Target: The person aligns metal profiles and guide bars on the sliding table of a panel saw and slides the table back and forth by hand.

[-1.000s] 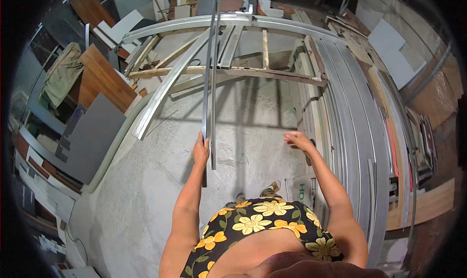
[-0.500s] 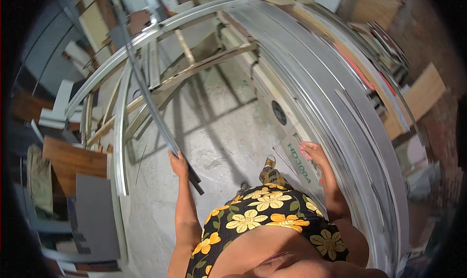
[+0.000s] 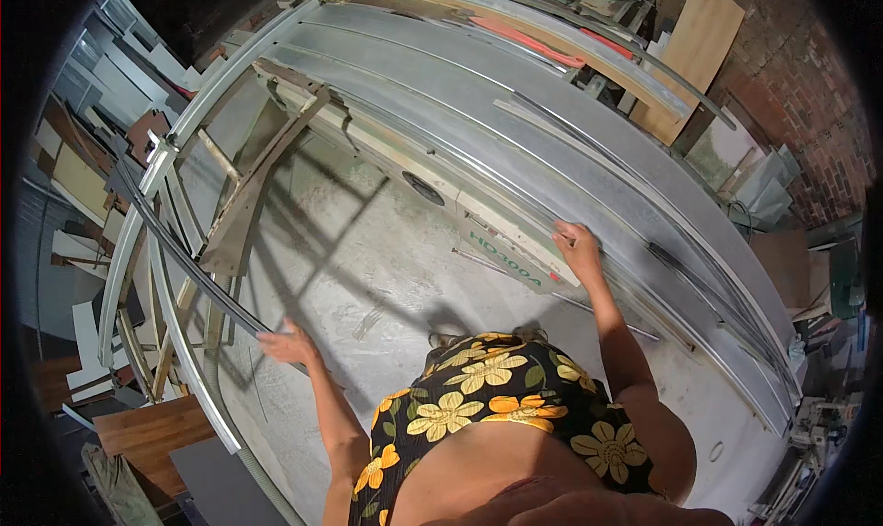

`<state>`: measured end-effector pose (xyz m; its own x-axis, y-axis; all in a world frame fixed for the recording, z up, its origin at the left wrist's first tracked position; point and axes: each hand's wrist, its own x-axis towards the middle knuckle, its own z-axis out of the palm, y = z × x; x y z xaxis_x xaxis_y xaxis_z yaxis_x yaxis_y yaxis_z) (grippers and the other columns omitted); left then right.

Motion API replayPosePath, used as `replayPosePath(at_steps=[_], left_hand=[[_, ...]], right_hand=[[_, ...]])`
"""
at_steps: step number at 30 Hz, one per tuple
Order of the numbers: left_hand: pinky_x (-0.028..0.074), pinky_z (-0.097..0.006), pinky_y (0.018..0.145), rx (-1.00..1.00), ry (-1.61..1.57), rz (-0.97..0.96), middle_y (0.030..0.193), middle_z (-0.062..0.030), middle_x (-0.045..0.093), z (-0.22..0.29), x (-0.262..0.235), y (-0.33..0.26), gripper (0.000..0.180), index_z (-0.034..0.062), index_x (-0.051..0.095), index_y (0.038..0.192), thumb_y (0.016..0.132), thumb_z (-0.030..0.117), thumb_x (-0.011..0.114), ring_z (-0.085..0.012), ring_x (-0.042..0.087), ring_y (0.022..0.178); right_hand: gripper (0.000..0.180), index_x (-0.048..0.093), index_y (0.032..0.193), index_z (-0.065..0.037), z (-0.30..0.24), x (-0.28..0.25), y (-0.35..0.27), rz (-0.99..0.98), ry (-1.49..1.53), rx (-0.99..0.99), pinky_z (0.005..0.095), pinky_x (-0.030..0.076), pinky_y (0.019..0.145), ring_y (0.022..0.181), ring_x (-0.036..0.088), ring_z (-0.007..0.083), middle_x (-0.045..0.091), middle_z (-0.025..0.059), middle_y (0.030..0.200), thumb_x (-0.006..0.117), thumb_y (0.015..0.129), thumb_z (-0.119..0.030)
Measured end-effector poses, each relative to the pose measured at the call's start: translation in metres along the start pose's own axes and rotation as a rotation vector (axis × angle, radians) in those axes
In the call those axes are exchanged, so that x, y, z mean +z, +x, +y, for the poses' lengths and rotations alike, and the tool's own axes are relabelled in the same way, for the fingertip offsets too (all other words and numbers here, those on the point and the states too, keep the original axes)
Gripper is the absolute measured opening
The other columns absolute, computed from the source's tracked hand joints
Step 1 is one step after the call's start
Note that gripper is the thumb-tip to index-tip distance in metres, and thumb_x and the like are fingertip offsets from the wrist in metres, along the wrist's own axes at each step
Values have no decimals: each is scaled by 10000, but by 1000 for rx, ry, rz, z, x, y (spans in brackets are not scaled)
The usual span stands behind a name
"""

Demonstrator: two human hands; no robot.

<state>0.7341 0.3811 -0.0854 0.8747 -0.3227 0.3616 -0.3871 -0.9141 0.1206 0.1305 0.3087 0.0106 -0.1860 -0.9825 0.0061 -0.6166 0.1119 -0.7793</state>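
Slanting away forward and leftward, the dark metal bar (image 3: 196,271) runs lengthwise from the left hand (image 3: 290,344), whose fingers curl round it; the farther right hand (image 3: 577,247), half-curled, seems empty.

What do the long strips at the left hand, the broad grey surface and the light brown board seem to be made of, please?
Long strips: probably metal, dark grey with sheen, since bright lines run along them. Broad grey surface: perhaps satin metal, given its shiny lines, though coated board is possible. Light brown board: wood or laminate, matt, from its tan face.
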Motion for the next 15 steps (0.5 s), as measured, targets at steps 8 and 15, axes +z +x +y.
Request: replayPosePath(at_steps=[8, 15], left_hand=[[224, -430, 1144, 464, -841, -260, 1461, -266, 356, 176, -42, -166, 761, -73, 319, 1425, 860, 296, 670, -383, 326, 1362], [340, -404, 1085, 474, -1079, -772, 1367, -309, 450, 310, -98, -313, 749, -97, 343, 1387, 850, 312, 667, -403, 446, 1280]], right_hand=[[646, 496, 1357, -81, 30, -77, -6, 5, -395, -203, 469, 354, 1038, 1300, 396, 347, 406, 157, 1437, 747, 778, -221], [767, 382, 1427, -78, 73, -99, -1, -134, -541, -356, 512, 311, 1067, 1373, 283, 366, 347, 185, 1467, 748, 785, -283]])
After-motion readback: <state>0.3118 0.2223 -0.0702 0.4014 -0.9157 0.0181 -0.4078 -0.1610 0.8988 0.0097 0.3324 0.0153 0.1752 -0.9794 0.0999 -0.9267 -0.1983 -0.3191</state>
